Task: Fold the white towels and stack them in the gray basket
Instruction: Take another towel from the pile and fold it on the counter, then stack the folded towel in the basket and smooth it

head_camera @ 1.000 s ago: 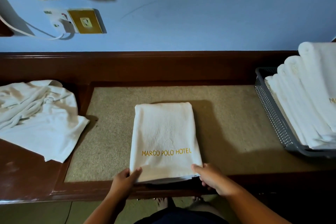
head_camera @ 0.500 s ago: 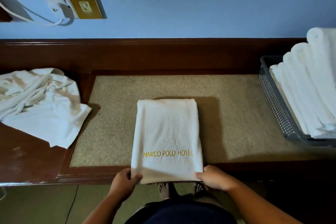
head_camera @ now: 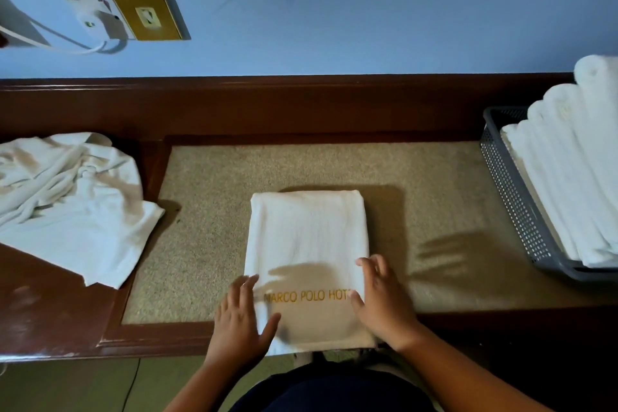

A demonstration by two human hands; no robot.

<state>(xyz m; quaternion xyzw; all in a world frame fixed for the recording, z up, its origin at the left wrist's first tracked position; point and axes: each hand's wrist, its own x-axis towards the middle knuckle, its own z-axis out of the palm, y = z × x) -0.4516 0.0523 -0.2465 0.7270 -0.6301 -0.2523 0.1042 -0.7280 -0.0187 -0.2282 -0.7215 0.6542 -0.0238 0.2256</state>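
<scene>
Left hand (head_camera: 241, 321) and right hand (head_camera: 384, 301), fingers spread flat, press either side of the folded white towel (head_camera: 307, 244) with gold lettering.

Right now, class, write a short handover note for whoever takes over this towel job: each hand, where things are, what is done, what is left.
Left hand: open, at the left edge of the folded towel.
Right hand: open, at its right edge.
The towel lies on the mat, lettering up. Gray basket, far right, holds stacked towels.
Done: this towel folded.
Left: put it in the basket, then fold the crumpled towel pile at left.
</scene>
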